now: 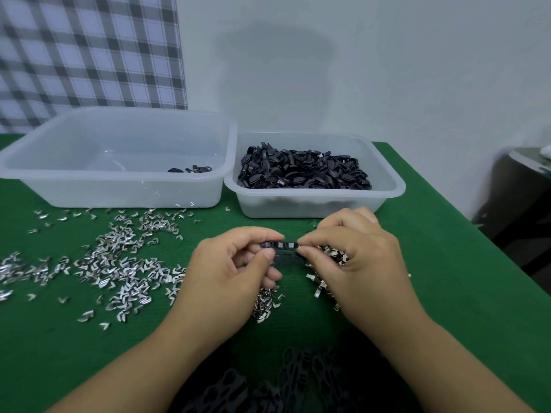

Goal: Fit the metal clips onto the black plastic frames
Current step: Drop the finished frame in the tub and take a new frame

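A black plastic frame (283, 252) with shiny metal clips along its top edge is held above the green table between both hands. My left hand (229, 269) pinches its left end with thumb and curled fingers. My right hand (351, 251) pinches its right end, where a metal clip sits at the fingertips. Loose metal clips (119, 263) lie scattered over the cloth to the left, with more clips (331, 254) under my right hand. A pile of black frames (292, 383) lies at the near edge between my forearms.
A large clear tub (119, 186) at the back left holds a few black pieces (190, 169). A smaller clear tub (316, 204) on its right is heaped with black parts (304, 171). The green table (432, 263) ends at the right; a dark object (521, 198) stands beyond.
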`<state>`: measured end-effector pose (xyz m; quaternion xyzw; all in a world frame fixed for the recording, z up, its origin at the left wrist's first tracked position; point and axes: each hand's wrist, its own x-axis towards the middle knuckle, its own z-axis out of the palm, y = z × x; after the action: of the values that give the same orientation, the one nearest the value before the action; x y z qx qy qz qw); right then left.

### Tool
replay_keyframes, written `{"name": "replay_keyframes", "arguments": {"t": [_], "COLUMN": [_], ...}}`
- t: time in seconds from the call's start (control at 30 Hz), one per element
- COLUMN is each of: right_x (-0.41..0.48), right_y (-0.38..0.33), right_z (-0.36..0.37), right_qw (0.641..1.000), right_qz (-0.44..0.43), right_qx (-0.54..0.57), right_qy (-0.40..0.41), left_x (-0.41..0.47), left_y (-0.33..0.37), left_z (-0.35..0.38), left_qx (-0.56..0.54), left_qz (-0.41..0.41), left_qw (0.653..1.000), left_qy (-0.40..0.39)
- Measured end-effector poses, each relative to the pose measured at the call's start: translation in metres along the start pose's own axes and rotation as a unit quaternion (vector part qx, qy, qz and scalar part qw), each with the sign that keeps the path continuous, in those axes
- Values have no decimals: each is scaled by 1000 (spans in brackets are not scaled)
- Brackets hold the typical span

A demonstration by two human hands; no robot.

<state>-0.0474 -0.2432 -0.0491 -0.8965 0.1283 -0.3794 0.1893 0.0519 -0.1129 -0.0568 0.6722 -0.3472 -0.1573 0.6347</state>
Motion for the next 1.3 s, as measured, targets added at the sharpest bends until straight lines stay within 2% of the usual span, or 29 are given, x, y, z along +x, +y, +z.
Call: {"name": "replay_keyframes", "arguments": {"t": [0.13, 0.43, 0.63, 0.77, 0.87, 0.93, 1.0, 1.3], "right_x": [0, 2, 9, 7, 3, 0, -2, -3], "right_y": [-3, -9, -12, -12, -10, -10, -9, -14], "right_z": [1, 4, 7, 5, 0, -2, -2, 5], "right_qw": [999, 980, 980, 976, 983, 973, 962, 953], "right_qz": [25, 124, 124, 136, 91, 50, 27, 1], "right_qx": [36, 150, 146, 163, 102, 57, 31, -16], "right_qy": [-21, -42, -46, -51, -127, -218, -272, -303], "left_x": [0, 4, 2, 4, 7, 8, 8, 7], "left_y": [0, -7, -4, -5, -9, -10, -11, -9], "left_z": [1, -1, -1, -1, -5, -6, -6, -4], "left_qx": [1, -81, -95, -71, -63, -62, -59, -51], "left_qz": [6, -10, -5, 2, -1, -6, -11, -17], "left_qw": [1000, 995, 994, 992, 988, 987, 988, 990], "left_qy": [-4, 56, 58, 101, 139, 149, 144, 131]}}
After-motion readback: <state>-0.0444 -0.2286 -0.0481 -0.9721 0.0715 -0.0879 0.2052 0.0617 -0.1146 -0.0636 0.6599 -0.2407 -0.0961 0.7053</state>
